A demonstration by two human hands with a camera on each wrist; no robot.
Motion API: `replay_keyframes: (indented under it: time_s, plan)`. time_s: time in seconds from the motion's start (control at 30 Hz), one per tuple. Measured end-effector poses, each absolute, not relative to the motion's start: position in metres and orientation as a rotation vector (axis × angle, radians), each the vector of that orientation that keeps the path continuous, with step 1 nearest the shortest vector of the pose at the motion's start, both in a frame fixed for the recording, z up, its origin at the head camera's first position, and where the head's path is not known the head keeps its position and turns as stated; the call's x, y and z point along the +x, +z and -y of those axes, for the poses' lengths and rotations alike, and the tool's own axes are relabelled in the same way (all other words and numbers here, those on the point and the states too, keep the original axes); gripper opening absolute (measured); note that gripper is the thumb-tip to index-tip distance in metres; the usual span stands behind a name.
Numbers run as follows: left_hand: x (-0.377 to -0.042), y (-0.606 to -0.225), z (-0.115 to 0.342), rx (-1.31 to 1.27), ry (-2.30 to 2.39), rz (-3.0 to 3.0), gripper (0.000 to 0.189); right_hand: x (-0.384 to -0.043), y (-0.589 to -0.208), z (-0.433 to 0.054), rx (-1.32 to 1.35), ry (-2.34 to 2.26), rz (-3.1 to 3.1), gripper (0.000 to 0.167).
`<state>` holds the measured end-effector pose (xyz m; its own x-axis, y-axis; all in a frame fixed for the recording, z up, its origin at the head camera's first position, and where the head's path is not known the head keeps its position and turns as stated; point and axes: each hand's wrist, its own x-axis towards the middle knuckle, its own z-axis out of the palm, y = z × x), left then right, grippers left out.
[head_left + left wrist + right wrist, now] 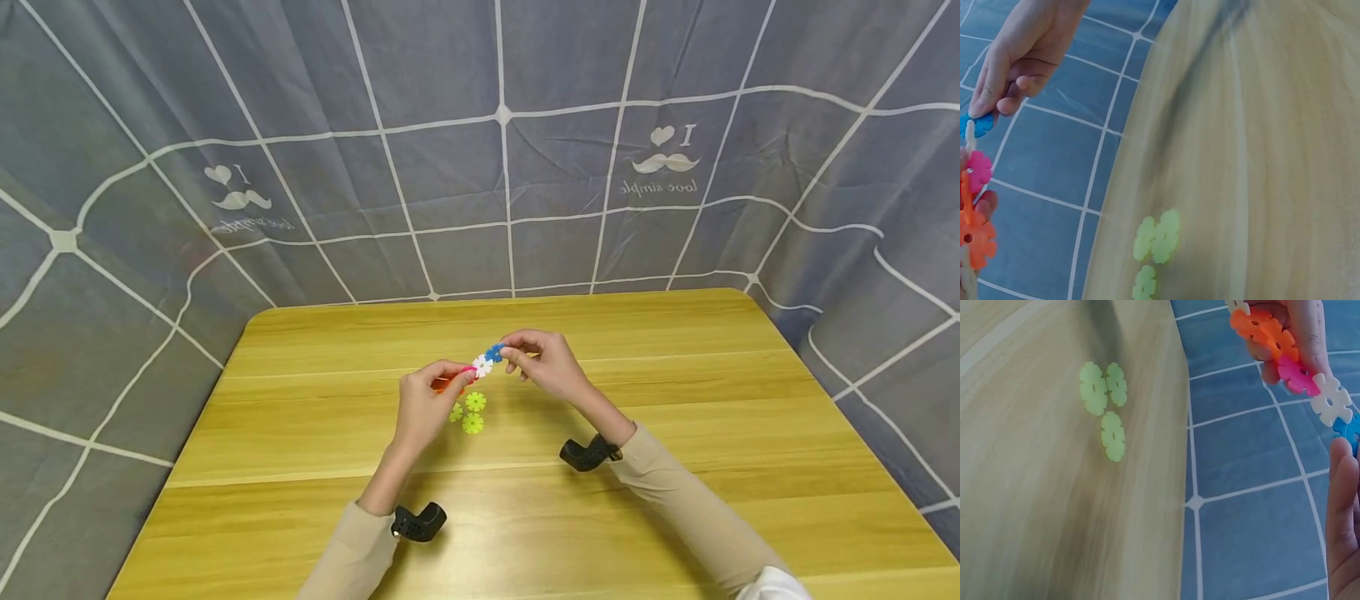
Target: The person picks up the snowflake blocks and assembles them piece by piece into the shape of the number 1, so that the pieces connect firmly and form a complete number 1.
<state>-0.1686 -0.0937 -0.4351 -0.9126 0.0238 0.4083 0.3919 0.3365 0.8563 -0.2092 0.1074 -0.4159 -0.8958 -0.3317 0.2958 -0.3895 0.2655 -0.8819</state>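
My left hand (427,404) grips a chain of notched plastic snowflake discs above the table. In the right wrist view the chain runs from orange discs (1282,345) to a pink disc (1297,377), then a white disc (1331,400) and a blue disc (1349,430). Thumb and fingers of my right hand (546,364) pinch the blue disc at the far end, which meets the white one. Another whitish disc (1238,306) shows at the chain's other end, partly cut off by the frame. Left fingers cover part of the orange and pink discs.
Three yellow-green discs (473,423) lie on the wooden table (675,375) just below the hands. A grey curtain (450,183) with white lines hangs behind the table and along its sides. Black camera mounts (420,522) sit on both wrists.
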Motion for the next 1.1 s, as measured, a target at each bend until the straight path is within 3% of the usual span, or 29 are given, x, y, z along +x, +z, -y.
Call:
replay_keyframes:
  time_s: [1.1]
  plan:
    - [-0.171, -0.431, 0.08, -0.402, -1.459, 2.124, 0.007, -0.202, -0.412, -0.105, 0.701, 1.807, 2.335, 0.011]
